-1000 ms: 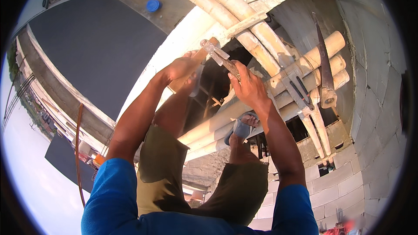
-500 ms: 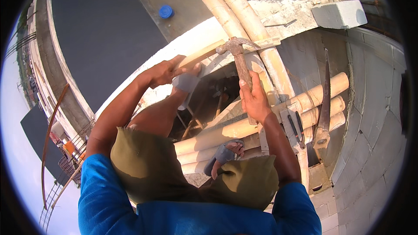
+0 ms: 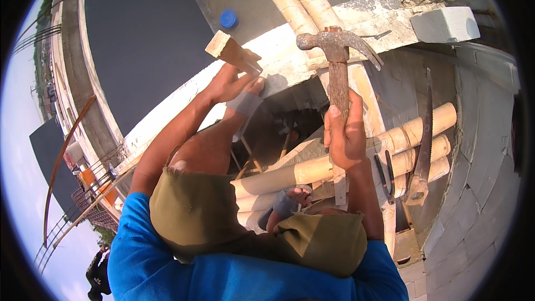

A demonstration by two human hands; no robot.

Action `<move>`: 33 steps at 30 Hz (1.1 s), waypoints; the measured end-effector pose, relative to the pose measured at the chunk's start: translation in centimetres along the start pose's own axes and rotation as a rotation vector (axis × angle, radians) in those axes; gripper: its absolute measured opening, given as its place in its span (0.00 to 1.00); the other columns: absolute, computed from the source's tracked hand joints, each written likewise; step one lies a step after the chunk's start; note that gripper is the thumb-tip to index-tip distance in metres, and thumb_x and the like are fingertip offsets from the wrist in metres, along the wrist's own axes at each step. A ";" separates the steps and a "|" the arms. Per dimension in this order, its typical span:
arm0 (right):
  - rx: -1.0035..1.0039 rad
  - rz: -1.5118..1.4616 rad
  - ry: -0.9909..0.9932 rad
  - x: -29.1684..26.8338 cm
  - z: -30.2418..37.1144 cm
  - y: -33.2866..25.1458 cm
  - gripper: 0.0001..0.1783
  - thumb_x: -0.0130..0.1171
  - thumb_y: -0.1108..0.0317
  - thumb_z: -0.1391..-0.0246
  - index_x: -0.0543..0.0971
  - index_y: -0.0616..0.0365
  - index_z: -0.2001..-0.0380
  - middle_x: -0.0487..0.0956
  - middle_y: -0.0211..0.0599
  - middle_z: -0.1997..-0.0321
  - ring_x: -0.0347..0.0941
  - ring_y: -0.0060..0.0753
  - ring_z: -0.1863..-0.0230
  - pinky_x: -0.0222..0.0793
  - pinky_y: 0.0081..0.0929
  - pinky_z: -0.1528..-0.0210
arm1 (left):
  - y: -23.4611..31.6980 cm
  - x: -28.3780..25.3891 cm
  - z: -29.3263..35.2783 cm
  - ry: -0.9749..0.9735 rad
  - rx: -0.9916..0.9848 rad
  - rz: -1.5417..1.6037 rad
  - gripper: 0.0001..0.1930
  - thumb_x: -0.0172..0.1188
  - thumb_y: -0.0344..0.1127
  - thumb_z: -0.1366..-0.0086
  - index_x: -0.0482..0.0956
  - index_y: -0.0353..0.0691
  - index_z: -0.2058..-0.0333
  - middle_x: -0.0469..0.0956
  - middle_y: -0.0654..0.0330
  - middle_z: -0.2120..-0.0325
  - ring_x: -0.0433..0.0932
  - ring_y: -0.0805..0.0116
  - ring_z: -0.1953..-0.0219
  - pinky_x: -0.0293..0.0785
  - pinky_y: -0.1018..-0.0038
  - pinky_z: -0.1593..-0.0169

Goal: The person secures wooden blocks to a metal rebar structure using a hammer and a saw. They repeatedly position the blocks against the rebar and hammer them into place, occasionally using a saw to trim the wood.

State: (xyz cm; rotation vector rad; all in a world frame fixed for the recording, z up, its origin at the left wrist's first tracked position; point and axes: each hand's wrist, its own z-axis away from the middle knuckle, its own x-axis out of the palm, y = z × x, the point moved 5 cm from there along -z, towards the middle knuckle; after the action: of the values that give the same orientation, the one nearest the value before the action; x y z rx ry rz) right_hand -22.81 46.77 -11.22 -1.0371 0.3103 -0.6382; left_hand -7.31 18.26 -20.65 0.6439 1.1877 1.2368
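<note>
My right hand (image 3: pixel 350 139) is wrapped round the wooden handle of a claw hammer (image 3: pixel 336 45), whose head is raised, claw to the right, above two crossing bamboo poles (image 3: pixel 294 11). On the white wall top (image 3: pixel 278 72), my left hand (image 3: pixel 228 85) grips a short wooden batten (image 3: pixel 224 50). The batten is tilted up, its cut end facing me. A thin nail-like point (image 3: pixel 257 71) shows beside the batten, slightly blurred. My left fingers are partly hidden by the wood.
Bamboo poles (image 3: pixel 267 183) lie across the opening below me. A handsaw (image 3: pixel 426 145) and pliers (image 3: pixel 388 174) rest at the right. Beyond the wall are a blue lid-like object (image 3: pixel 228 19) and a pale block (image 3: pixel 446 24). Grey block walling (image 3: pixel 485 134) rises at right.
My left hand has lifted and turned the batten from lying along the wall top to tilting up. The hammer has risen closer to me and moved slightly right.
</note>
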 end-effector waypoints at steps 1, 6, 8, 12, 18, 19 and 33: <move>-0.065 0.131 0.010 -0.5 0.2 -0.5 0.28 0.53 0.59 0.22 0.62 0.62 0.30 0.80 0.44 0.64 0.79 0.35 0.70 0.74 0.35 0.66 | 0.4 0.6 -0.9 0.024 -0.068 0.037 0.21 0.65 0.35 0.25 0.68 0.37 0.40 0.74 0.50 0.41 0.77 0.60 0.37 0.76 0.58 0.32; -0.299 0.519 -0.042 -1.7 1.1 -4.5 0.27 0.58 0.64 0.26 0.65 0.65 0.32 0.84 0.63 0.50 0.86 0.62 0.51 0.79 0.50 0.50 | -1.5 3.9 -3.2 0.085 0.099 -0.101 0.12 0.65 0.30 0.29 0.74 0.37 0.51 0.77 0.52 0.48 0.80 0.58 0.44 0.79 0.60 0.41; -0.398 0.574 -0.050 -1.9 1.7 -5.6 0.28 0.60 0.66 0.28 0.66 0.65 0.32 0.84 0.65 0.46 0.86 0.64 0.49 0.81 0.48 0.49 | -2.8 4.5 -3.4 0.147 0.074 -0.006 0.11 0.68 0.32 0.32 0.81 0.35 0.55 0.80 0.53 0.56 0.82 0.55 0.52 0.80 0.61 0.48; -0.500 0.582 -0.025 -1.3 3.8 -5.9 0.29 0.64 0.69 0.31 0.68 0.65 0.33 0.85 0.61 0.45 0.87 0.62 0.51 0.84 0.43 0.52 | -2.7 4.6 -3.2 0.113 0.038 -0.007 0.12 0.67 0.33 0.29 0.79 0.34 0.52 0.79 0.53 0.54 0.81 0.59 0.50 0.79 0.61 0.47; -0.240 0.875 -0.223 0.9 1.3 -3.2 0.28 0.63 0.67 0.31 0.69 0.65 0.32 0.84 0.63 0.48 0.83 0.71 0.51 0.81 0.52 0.51 | -4.8 5.4 -2.9 0.136 0.158 -0.109 0.19 0.70 0.32 0.35 0.77 0.38 0.48 0.78 0.50 0.53 0.80 0.51 0.50 0.76 0.58 0.44; -0.272 0.823 -0.211 1.2 2.0 -3.7 0.28 0.62 0.65 0.30 0.69 0.63 0.31 0.85 0.63 0.49 0.83 0.69 0.51 0.82 0.51 0.51 | -5.3 5.5 -2.7 0.143 0.166 -0.017 0.18 0.70 0.32 0.35 0.77 0.38 0.49 0.78 0.50 0.54 0.80 0.50 0.49 0.75 0.58 0.44; -0.628 0.621 0.070 0.4 2.3 -0.7 0.30 0.68 0.66 0.34 0.71 0.56 0.32 0.86 0.51 0.56 0.86 0.60 0.62 0.84 0.45 0.63 | -2.5 4.4 -3.5 0.154 0.101 -0.012 0.16 0.69 0.31 0.31 0.78 0.36 0.47 0.80 0.56 0.56 0.80 0.64 0.51 0.81 0.64 0.47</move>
State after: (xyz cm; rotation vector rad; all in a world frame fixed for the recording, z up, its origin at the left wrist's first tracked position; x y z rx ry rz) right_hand -21.54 47.91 -9.44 -1.4217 0.8910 0.0023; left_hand -10.08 21.01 -25.44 0.6236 1.3872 1.2391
